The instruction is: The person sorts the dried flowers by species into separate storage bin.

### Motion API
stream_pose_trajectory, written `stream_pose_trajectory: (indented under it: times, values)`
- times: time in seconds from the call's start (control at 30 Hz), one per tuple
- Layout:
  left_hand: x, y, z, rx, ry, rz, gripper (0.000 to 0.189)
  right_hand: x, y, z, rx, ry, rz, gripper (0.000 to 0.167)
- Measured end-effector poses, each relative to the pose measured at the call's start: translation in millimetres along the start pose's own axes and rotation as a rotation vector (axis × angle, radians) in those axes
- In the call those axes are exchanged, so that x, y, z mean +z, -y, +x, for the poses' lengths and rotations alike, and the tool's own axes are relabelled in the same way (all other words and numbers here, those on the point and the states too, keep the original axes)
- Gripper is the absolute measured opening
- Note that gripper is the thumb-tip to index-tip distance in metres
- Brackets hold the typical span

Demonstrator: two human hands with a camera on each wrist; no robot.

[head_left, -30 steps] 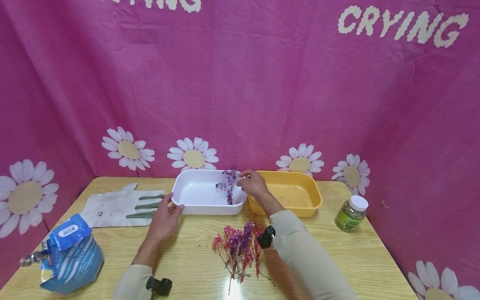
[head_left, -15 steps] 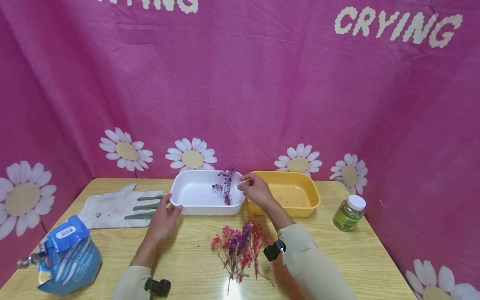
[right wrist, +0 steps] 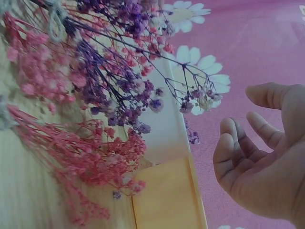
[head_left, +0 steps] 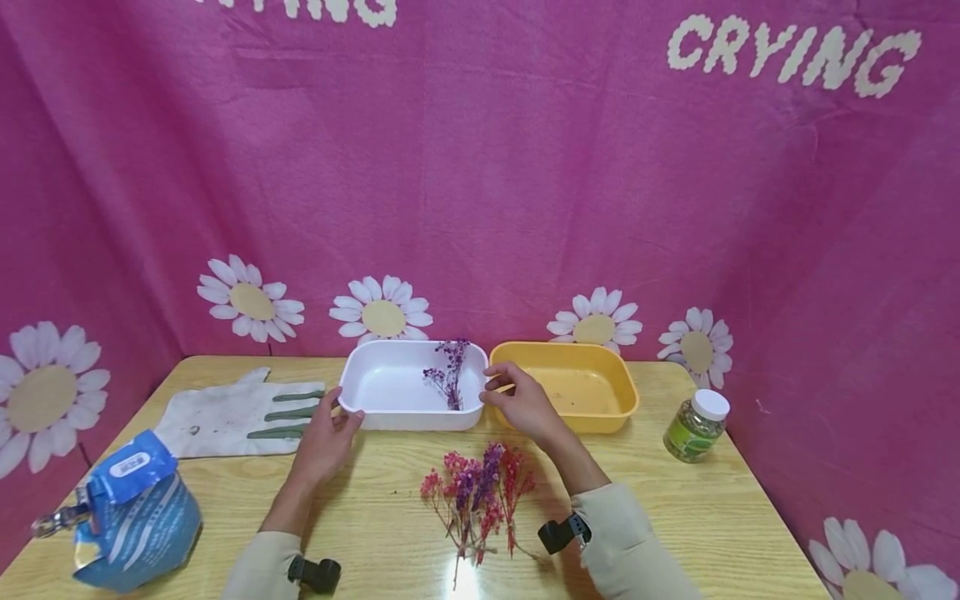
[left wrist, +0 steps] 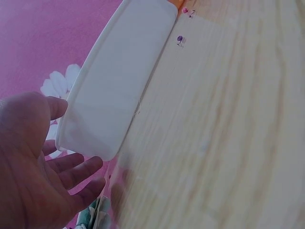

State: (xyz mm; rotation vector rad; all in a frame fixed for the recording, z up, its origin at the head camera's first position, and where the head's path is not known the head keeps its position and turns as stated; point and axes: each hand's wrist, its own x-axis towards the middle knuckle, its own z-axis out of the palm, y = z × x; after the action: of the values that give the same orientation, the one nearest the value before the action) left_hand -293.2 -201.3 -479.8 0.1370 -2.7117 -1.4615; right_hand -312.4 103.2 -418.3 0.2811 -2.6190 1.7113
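A white plastic basin [head_left: 390, 390] sits at the back of the table, with a sprig of purple dried flowers [head_left: 452, 372] leaning against its inner side near the right end. My left hand [head_left: 327, 439] is at the basin's left front corner; in the left wrist view its thumb [left wrist: 58, 108] meets the rim and the fingers spread loosely by the end wall. My right hand [head_left: 522, 406] is at the basin's right end, fingertips beside the rim, holding nothing. The right wrist view shows that hand's thumb apart from its loosely bent fingers.
A yellow basin [head_left: 628, 392] adjoins the white one on the right. Pink, red and purple dried flowers [head_left: 480, 487] lie in front. Left are a work glove [head_left: 217, 417] and a blue bag [head_left: 138, 517] with a clip; right is a white-lidded jar [head_left: 695, 427].
My right hand has drawn away from the purple sprig and come down toward the white basin's right front corner. The left hand has stayed at its corner. The view has shifted slightly.
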Motion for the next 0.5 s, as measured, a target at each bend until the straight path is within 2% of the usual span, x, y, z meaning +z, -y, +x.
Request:
stream_pose_trajectory:
  times: [0.23,0.5]
  values:
    - [-0.4,-0.4,0.4,-0.009,-0.006,-0.004,0.064,0,-4,-18.4,-0.024,-0.047,0.022,0.028]
    - [-0.4,-1.5,-0.1,-0.013,-0.005,-0.012,0.064,0,-12,-42.2,-0.008,-0.039,0.037,0.025]
